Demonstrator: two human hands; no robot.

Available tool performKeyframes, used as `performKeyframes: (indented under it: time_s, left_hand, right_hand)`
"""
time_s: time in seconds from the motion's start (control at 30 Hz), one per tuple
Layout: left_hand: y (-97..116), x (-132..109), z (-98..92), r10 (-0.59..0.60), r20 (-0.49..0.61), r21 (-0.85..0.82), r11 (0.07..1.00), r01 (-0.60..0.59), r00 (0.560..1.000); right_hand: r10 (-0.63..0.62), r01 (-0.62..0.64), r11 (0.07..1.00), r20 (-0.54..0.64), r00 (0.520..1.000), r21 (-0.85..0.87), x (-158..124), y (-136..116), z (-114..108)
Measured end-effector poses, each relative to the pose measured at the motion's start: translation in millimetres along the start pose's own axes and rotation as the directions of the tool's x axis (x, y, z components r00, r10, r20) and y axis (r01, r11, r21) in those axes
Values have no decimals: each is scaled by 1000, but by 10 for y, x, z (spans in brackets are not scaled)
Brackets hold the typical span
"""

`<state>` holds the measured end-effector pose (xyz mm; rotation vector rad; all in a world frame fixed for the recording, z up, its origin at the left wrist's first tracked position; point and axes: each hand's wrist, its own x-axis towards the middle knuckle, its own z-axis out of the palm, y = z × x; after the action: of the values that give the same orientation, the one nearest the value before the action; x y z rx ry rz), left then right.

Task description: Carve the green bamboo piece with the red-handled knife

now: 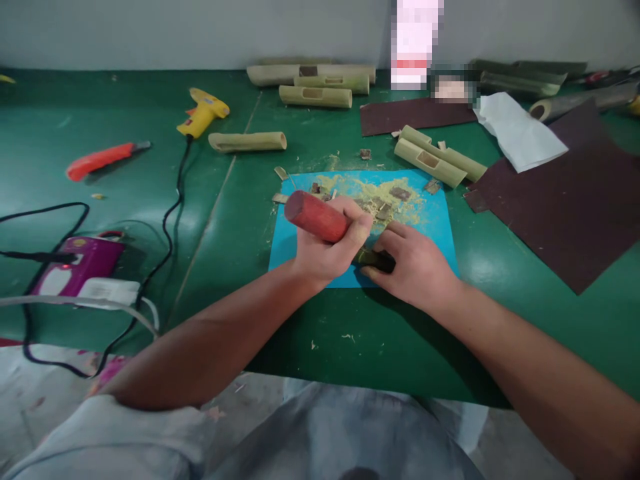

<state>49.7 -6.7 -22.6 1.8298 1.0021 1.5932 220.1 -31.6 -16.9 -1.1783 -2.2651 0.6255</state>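
My left hand (327,250) is closed around the thick red handle of a tool (316,216); its working end is hidden, so I cannot tell the tool's kind. My right hand (417,260) grips a short, dark green bamboo piece (376,260), with its fingers and thumb on either side. The two hands are close together, and the tool's hidden end is near the bamboo. Beneath them lies a bright blue sheet (287,257), strewn with pale shavings (367,192) and small brown scraps (400,193).
On the green table (310,327) lie cut bamboo tubes (315,98), a yellow glue gun (204,112), a red-handled cutter (103,160) and a purple power strip (83,263) with cables. Dark brown sheets (575,207) and white paper (523,133) are at right. Another person's hand is blurred behind.
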Motion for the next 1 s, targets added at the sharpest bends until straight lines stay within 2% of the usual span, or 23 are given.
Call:
performKeyframes:
  time_s: [0.43,0.77,0.87,1.0]
  left_hand:
    - [18,4,-91,27,126,-19,1000,-25,992]
    - [3,50,-68,31,218,110,992,-56,975]
    - [-18,43,-23,16,190,109,993,-37,982]
    - [-37,14,12,16,102,53,998,-21,995]
  right_hand:
    - [8,-7,998,19,1000,-58,-11,-30,-1]
    - [-27,18,989,-57,998,-145,-33,-22,52]
    - [-32,15,984,-89,996,-178,-37,-41,79]
    - [7,-17,980,-53,999,-196,-43,-67,82]
